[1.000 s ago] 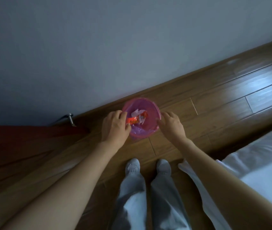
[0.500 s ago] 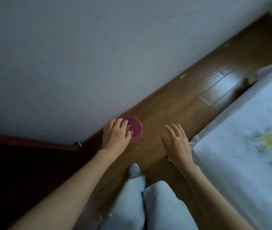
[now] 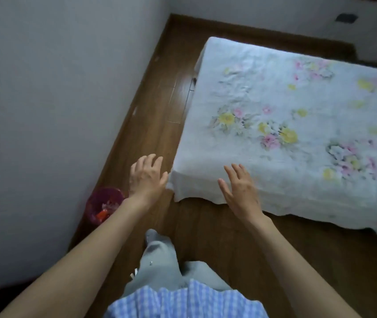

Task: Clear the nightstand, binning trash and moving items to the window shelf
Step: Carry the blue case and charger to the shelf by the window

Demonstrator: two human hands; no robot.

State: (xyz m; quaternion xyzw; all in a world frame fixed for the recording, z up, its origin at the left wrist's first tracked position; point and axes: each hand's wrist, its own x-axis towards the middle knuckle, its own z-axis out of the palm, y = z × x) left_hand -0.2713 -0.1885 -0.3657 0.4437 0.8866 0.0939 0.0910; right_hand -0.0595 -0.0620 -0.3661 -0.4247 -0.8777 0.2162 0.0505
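A small pink bin stands on the wooden floor against the white wall at lower left. Inside it lie an orange wrapper and pale crumpled scraps. My left hand hovers open to the right of the bin, its forearm crossing the bin's right rim. My right hand is open with fingers spread, over the near corner of the bed. Neither hand holds anything. The nightstand and the window shelf are out of view.
A bed with a white floral sheet fills the right side. A strip of wooden floor runs between the bed and the wall. My legs in grey trousers are below.
My left hand let the orange wrapper fall into the bin and drew back. The view swung right from the bin to the bed, and both hands now hover open.
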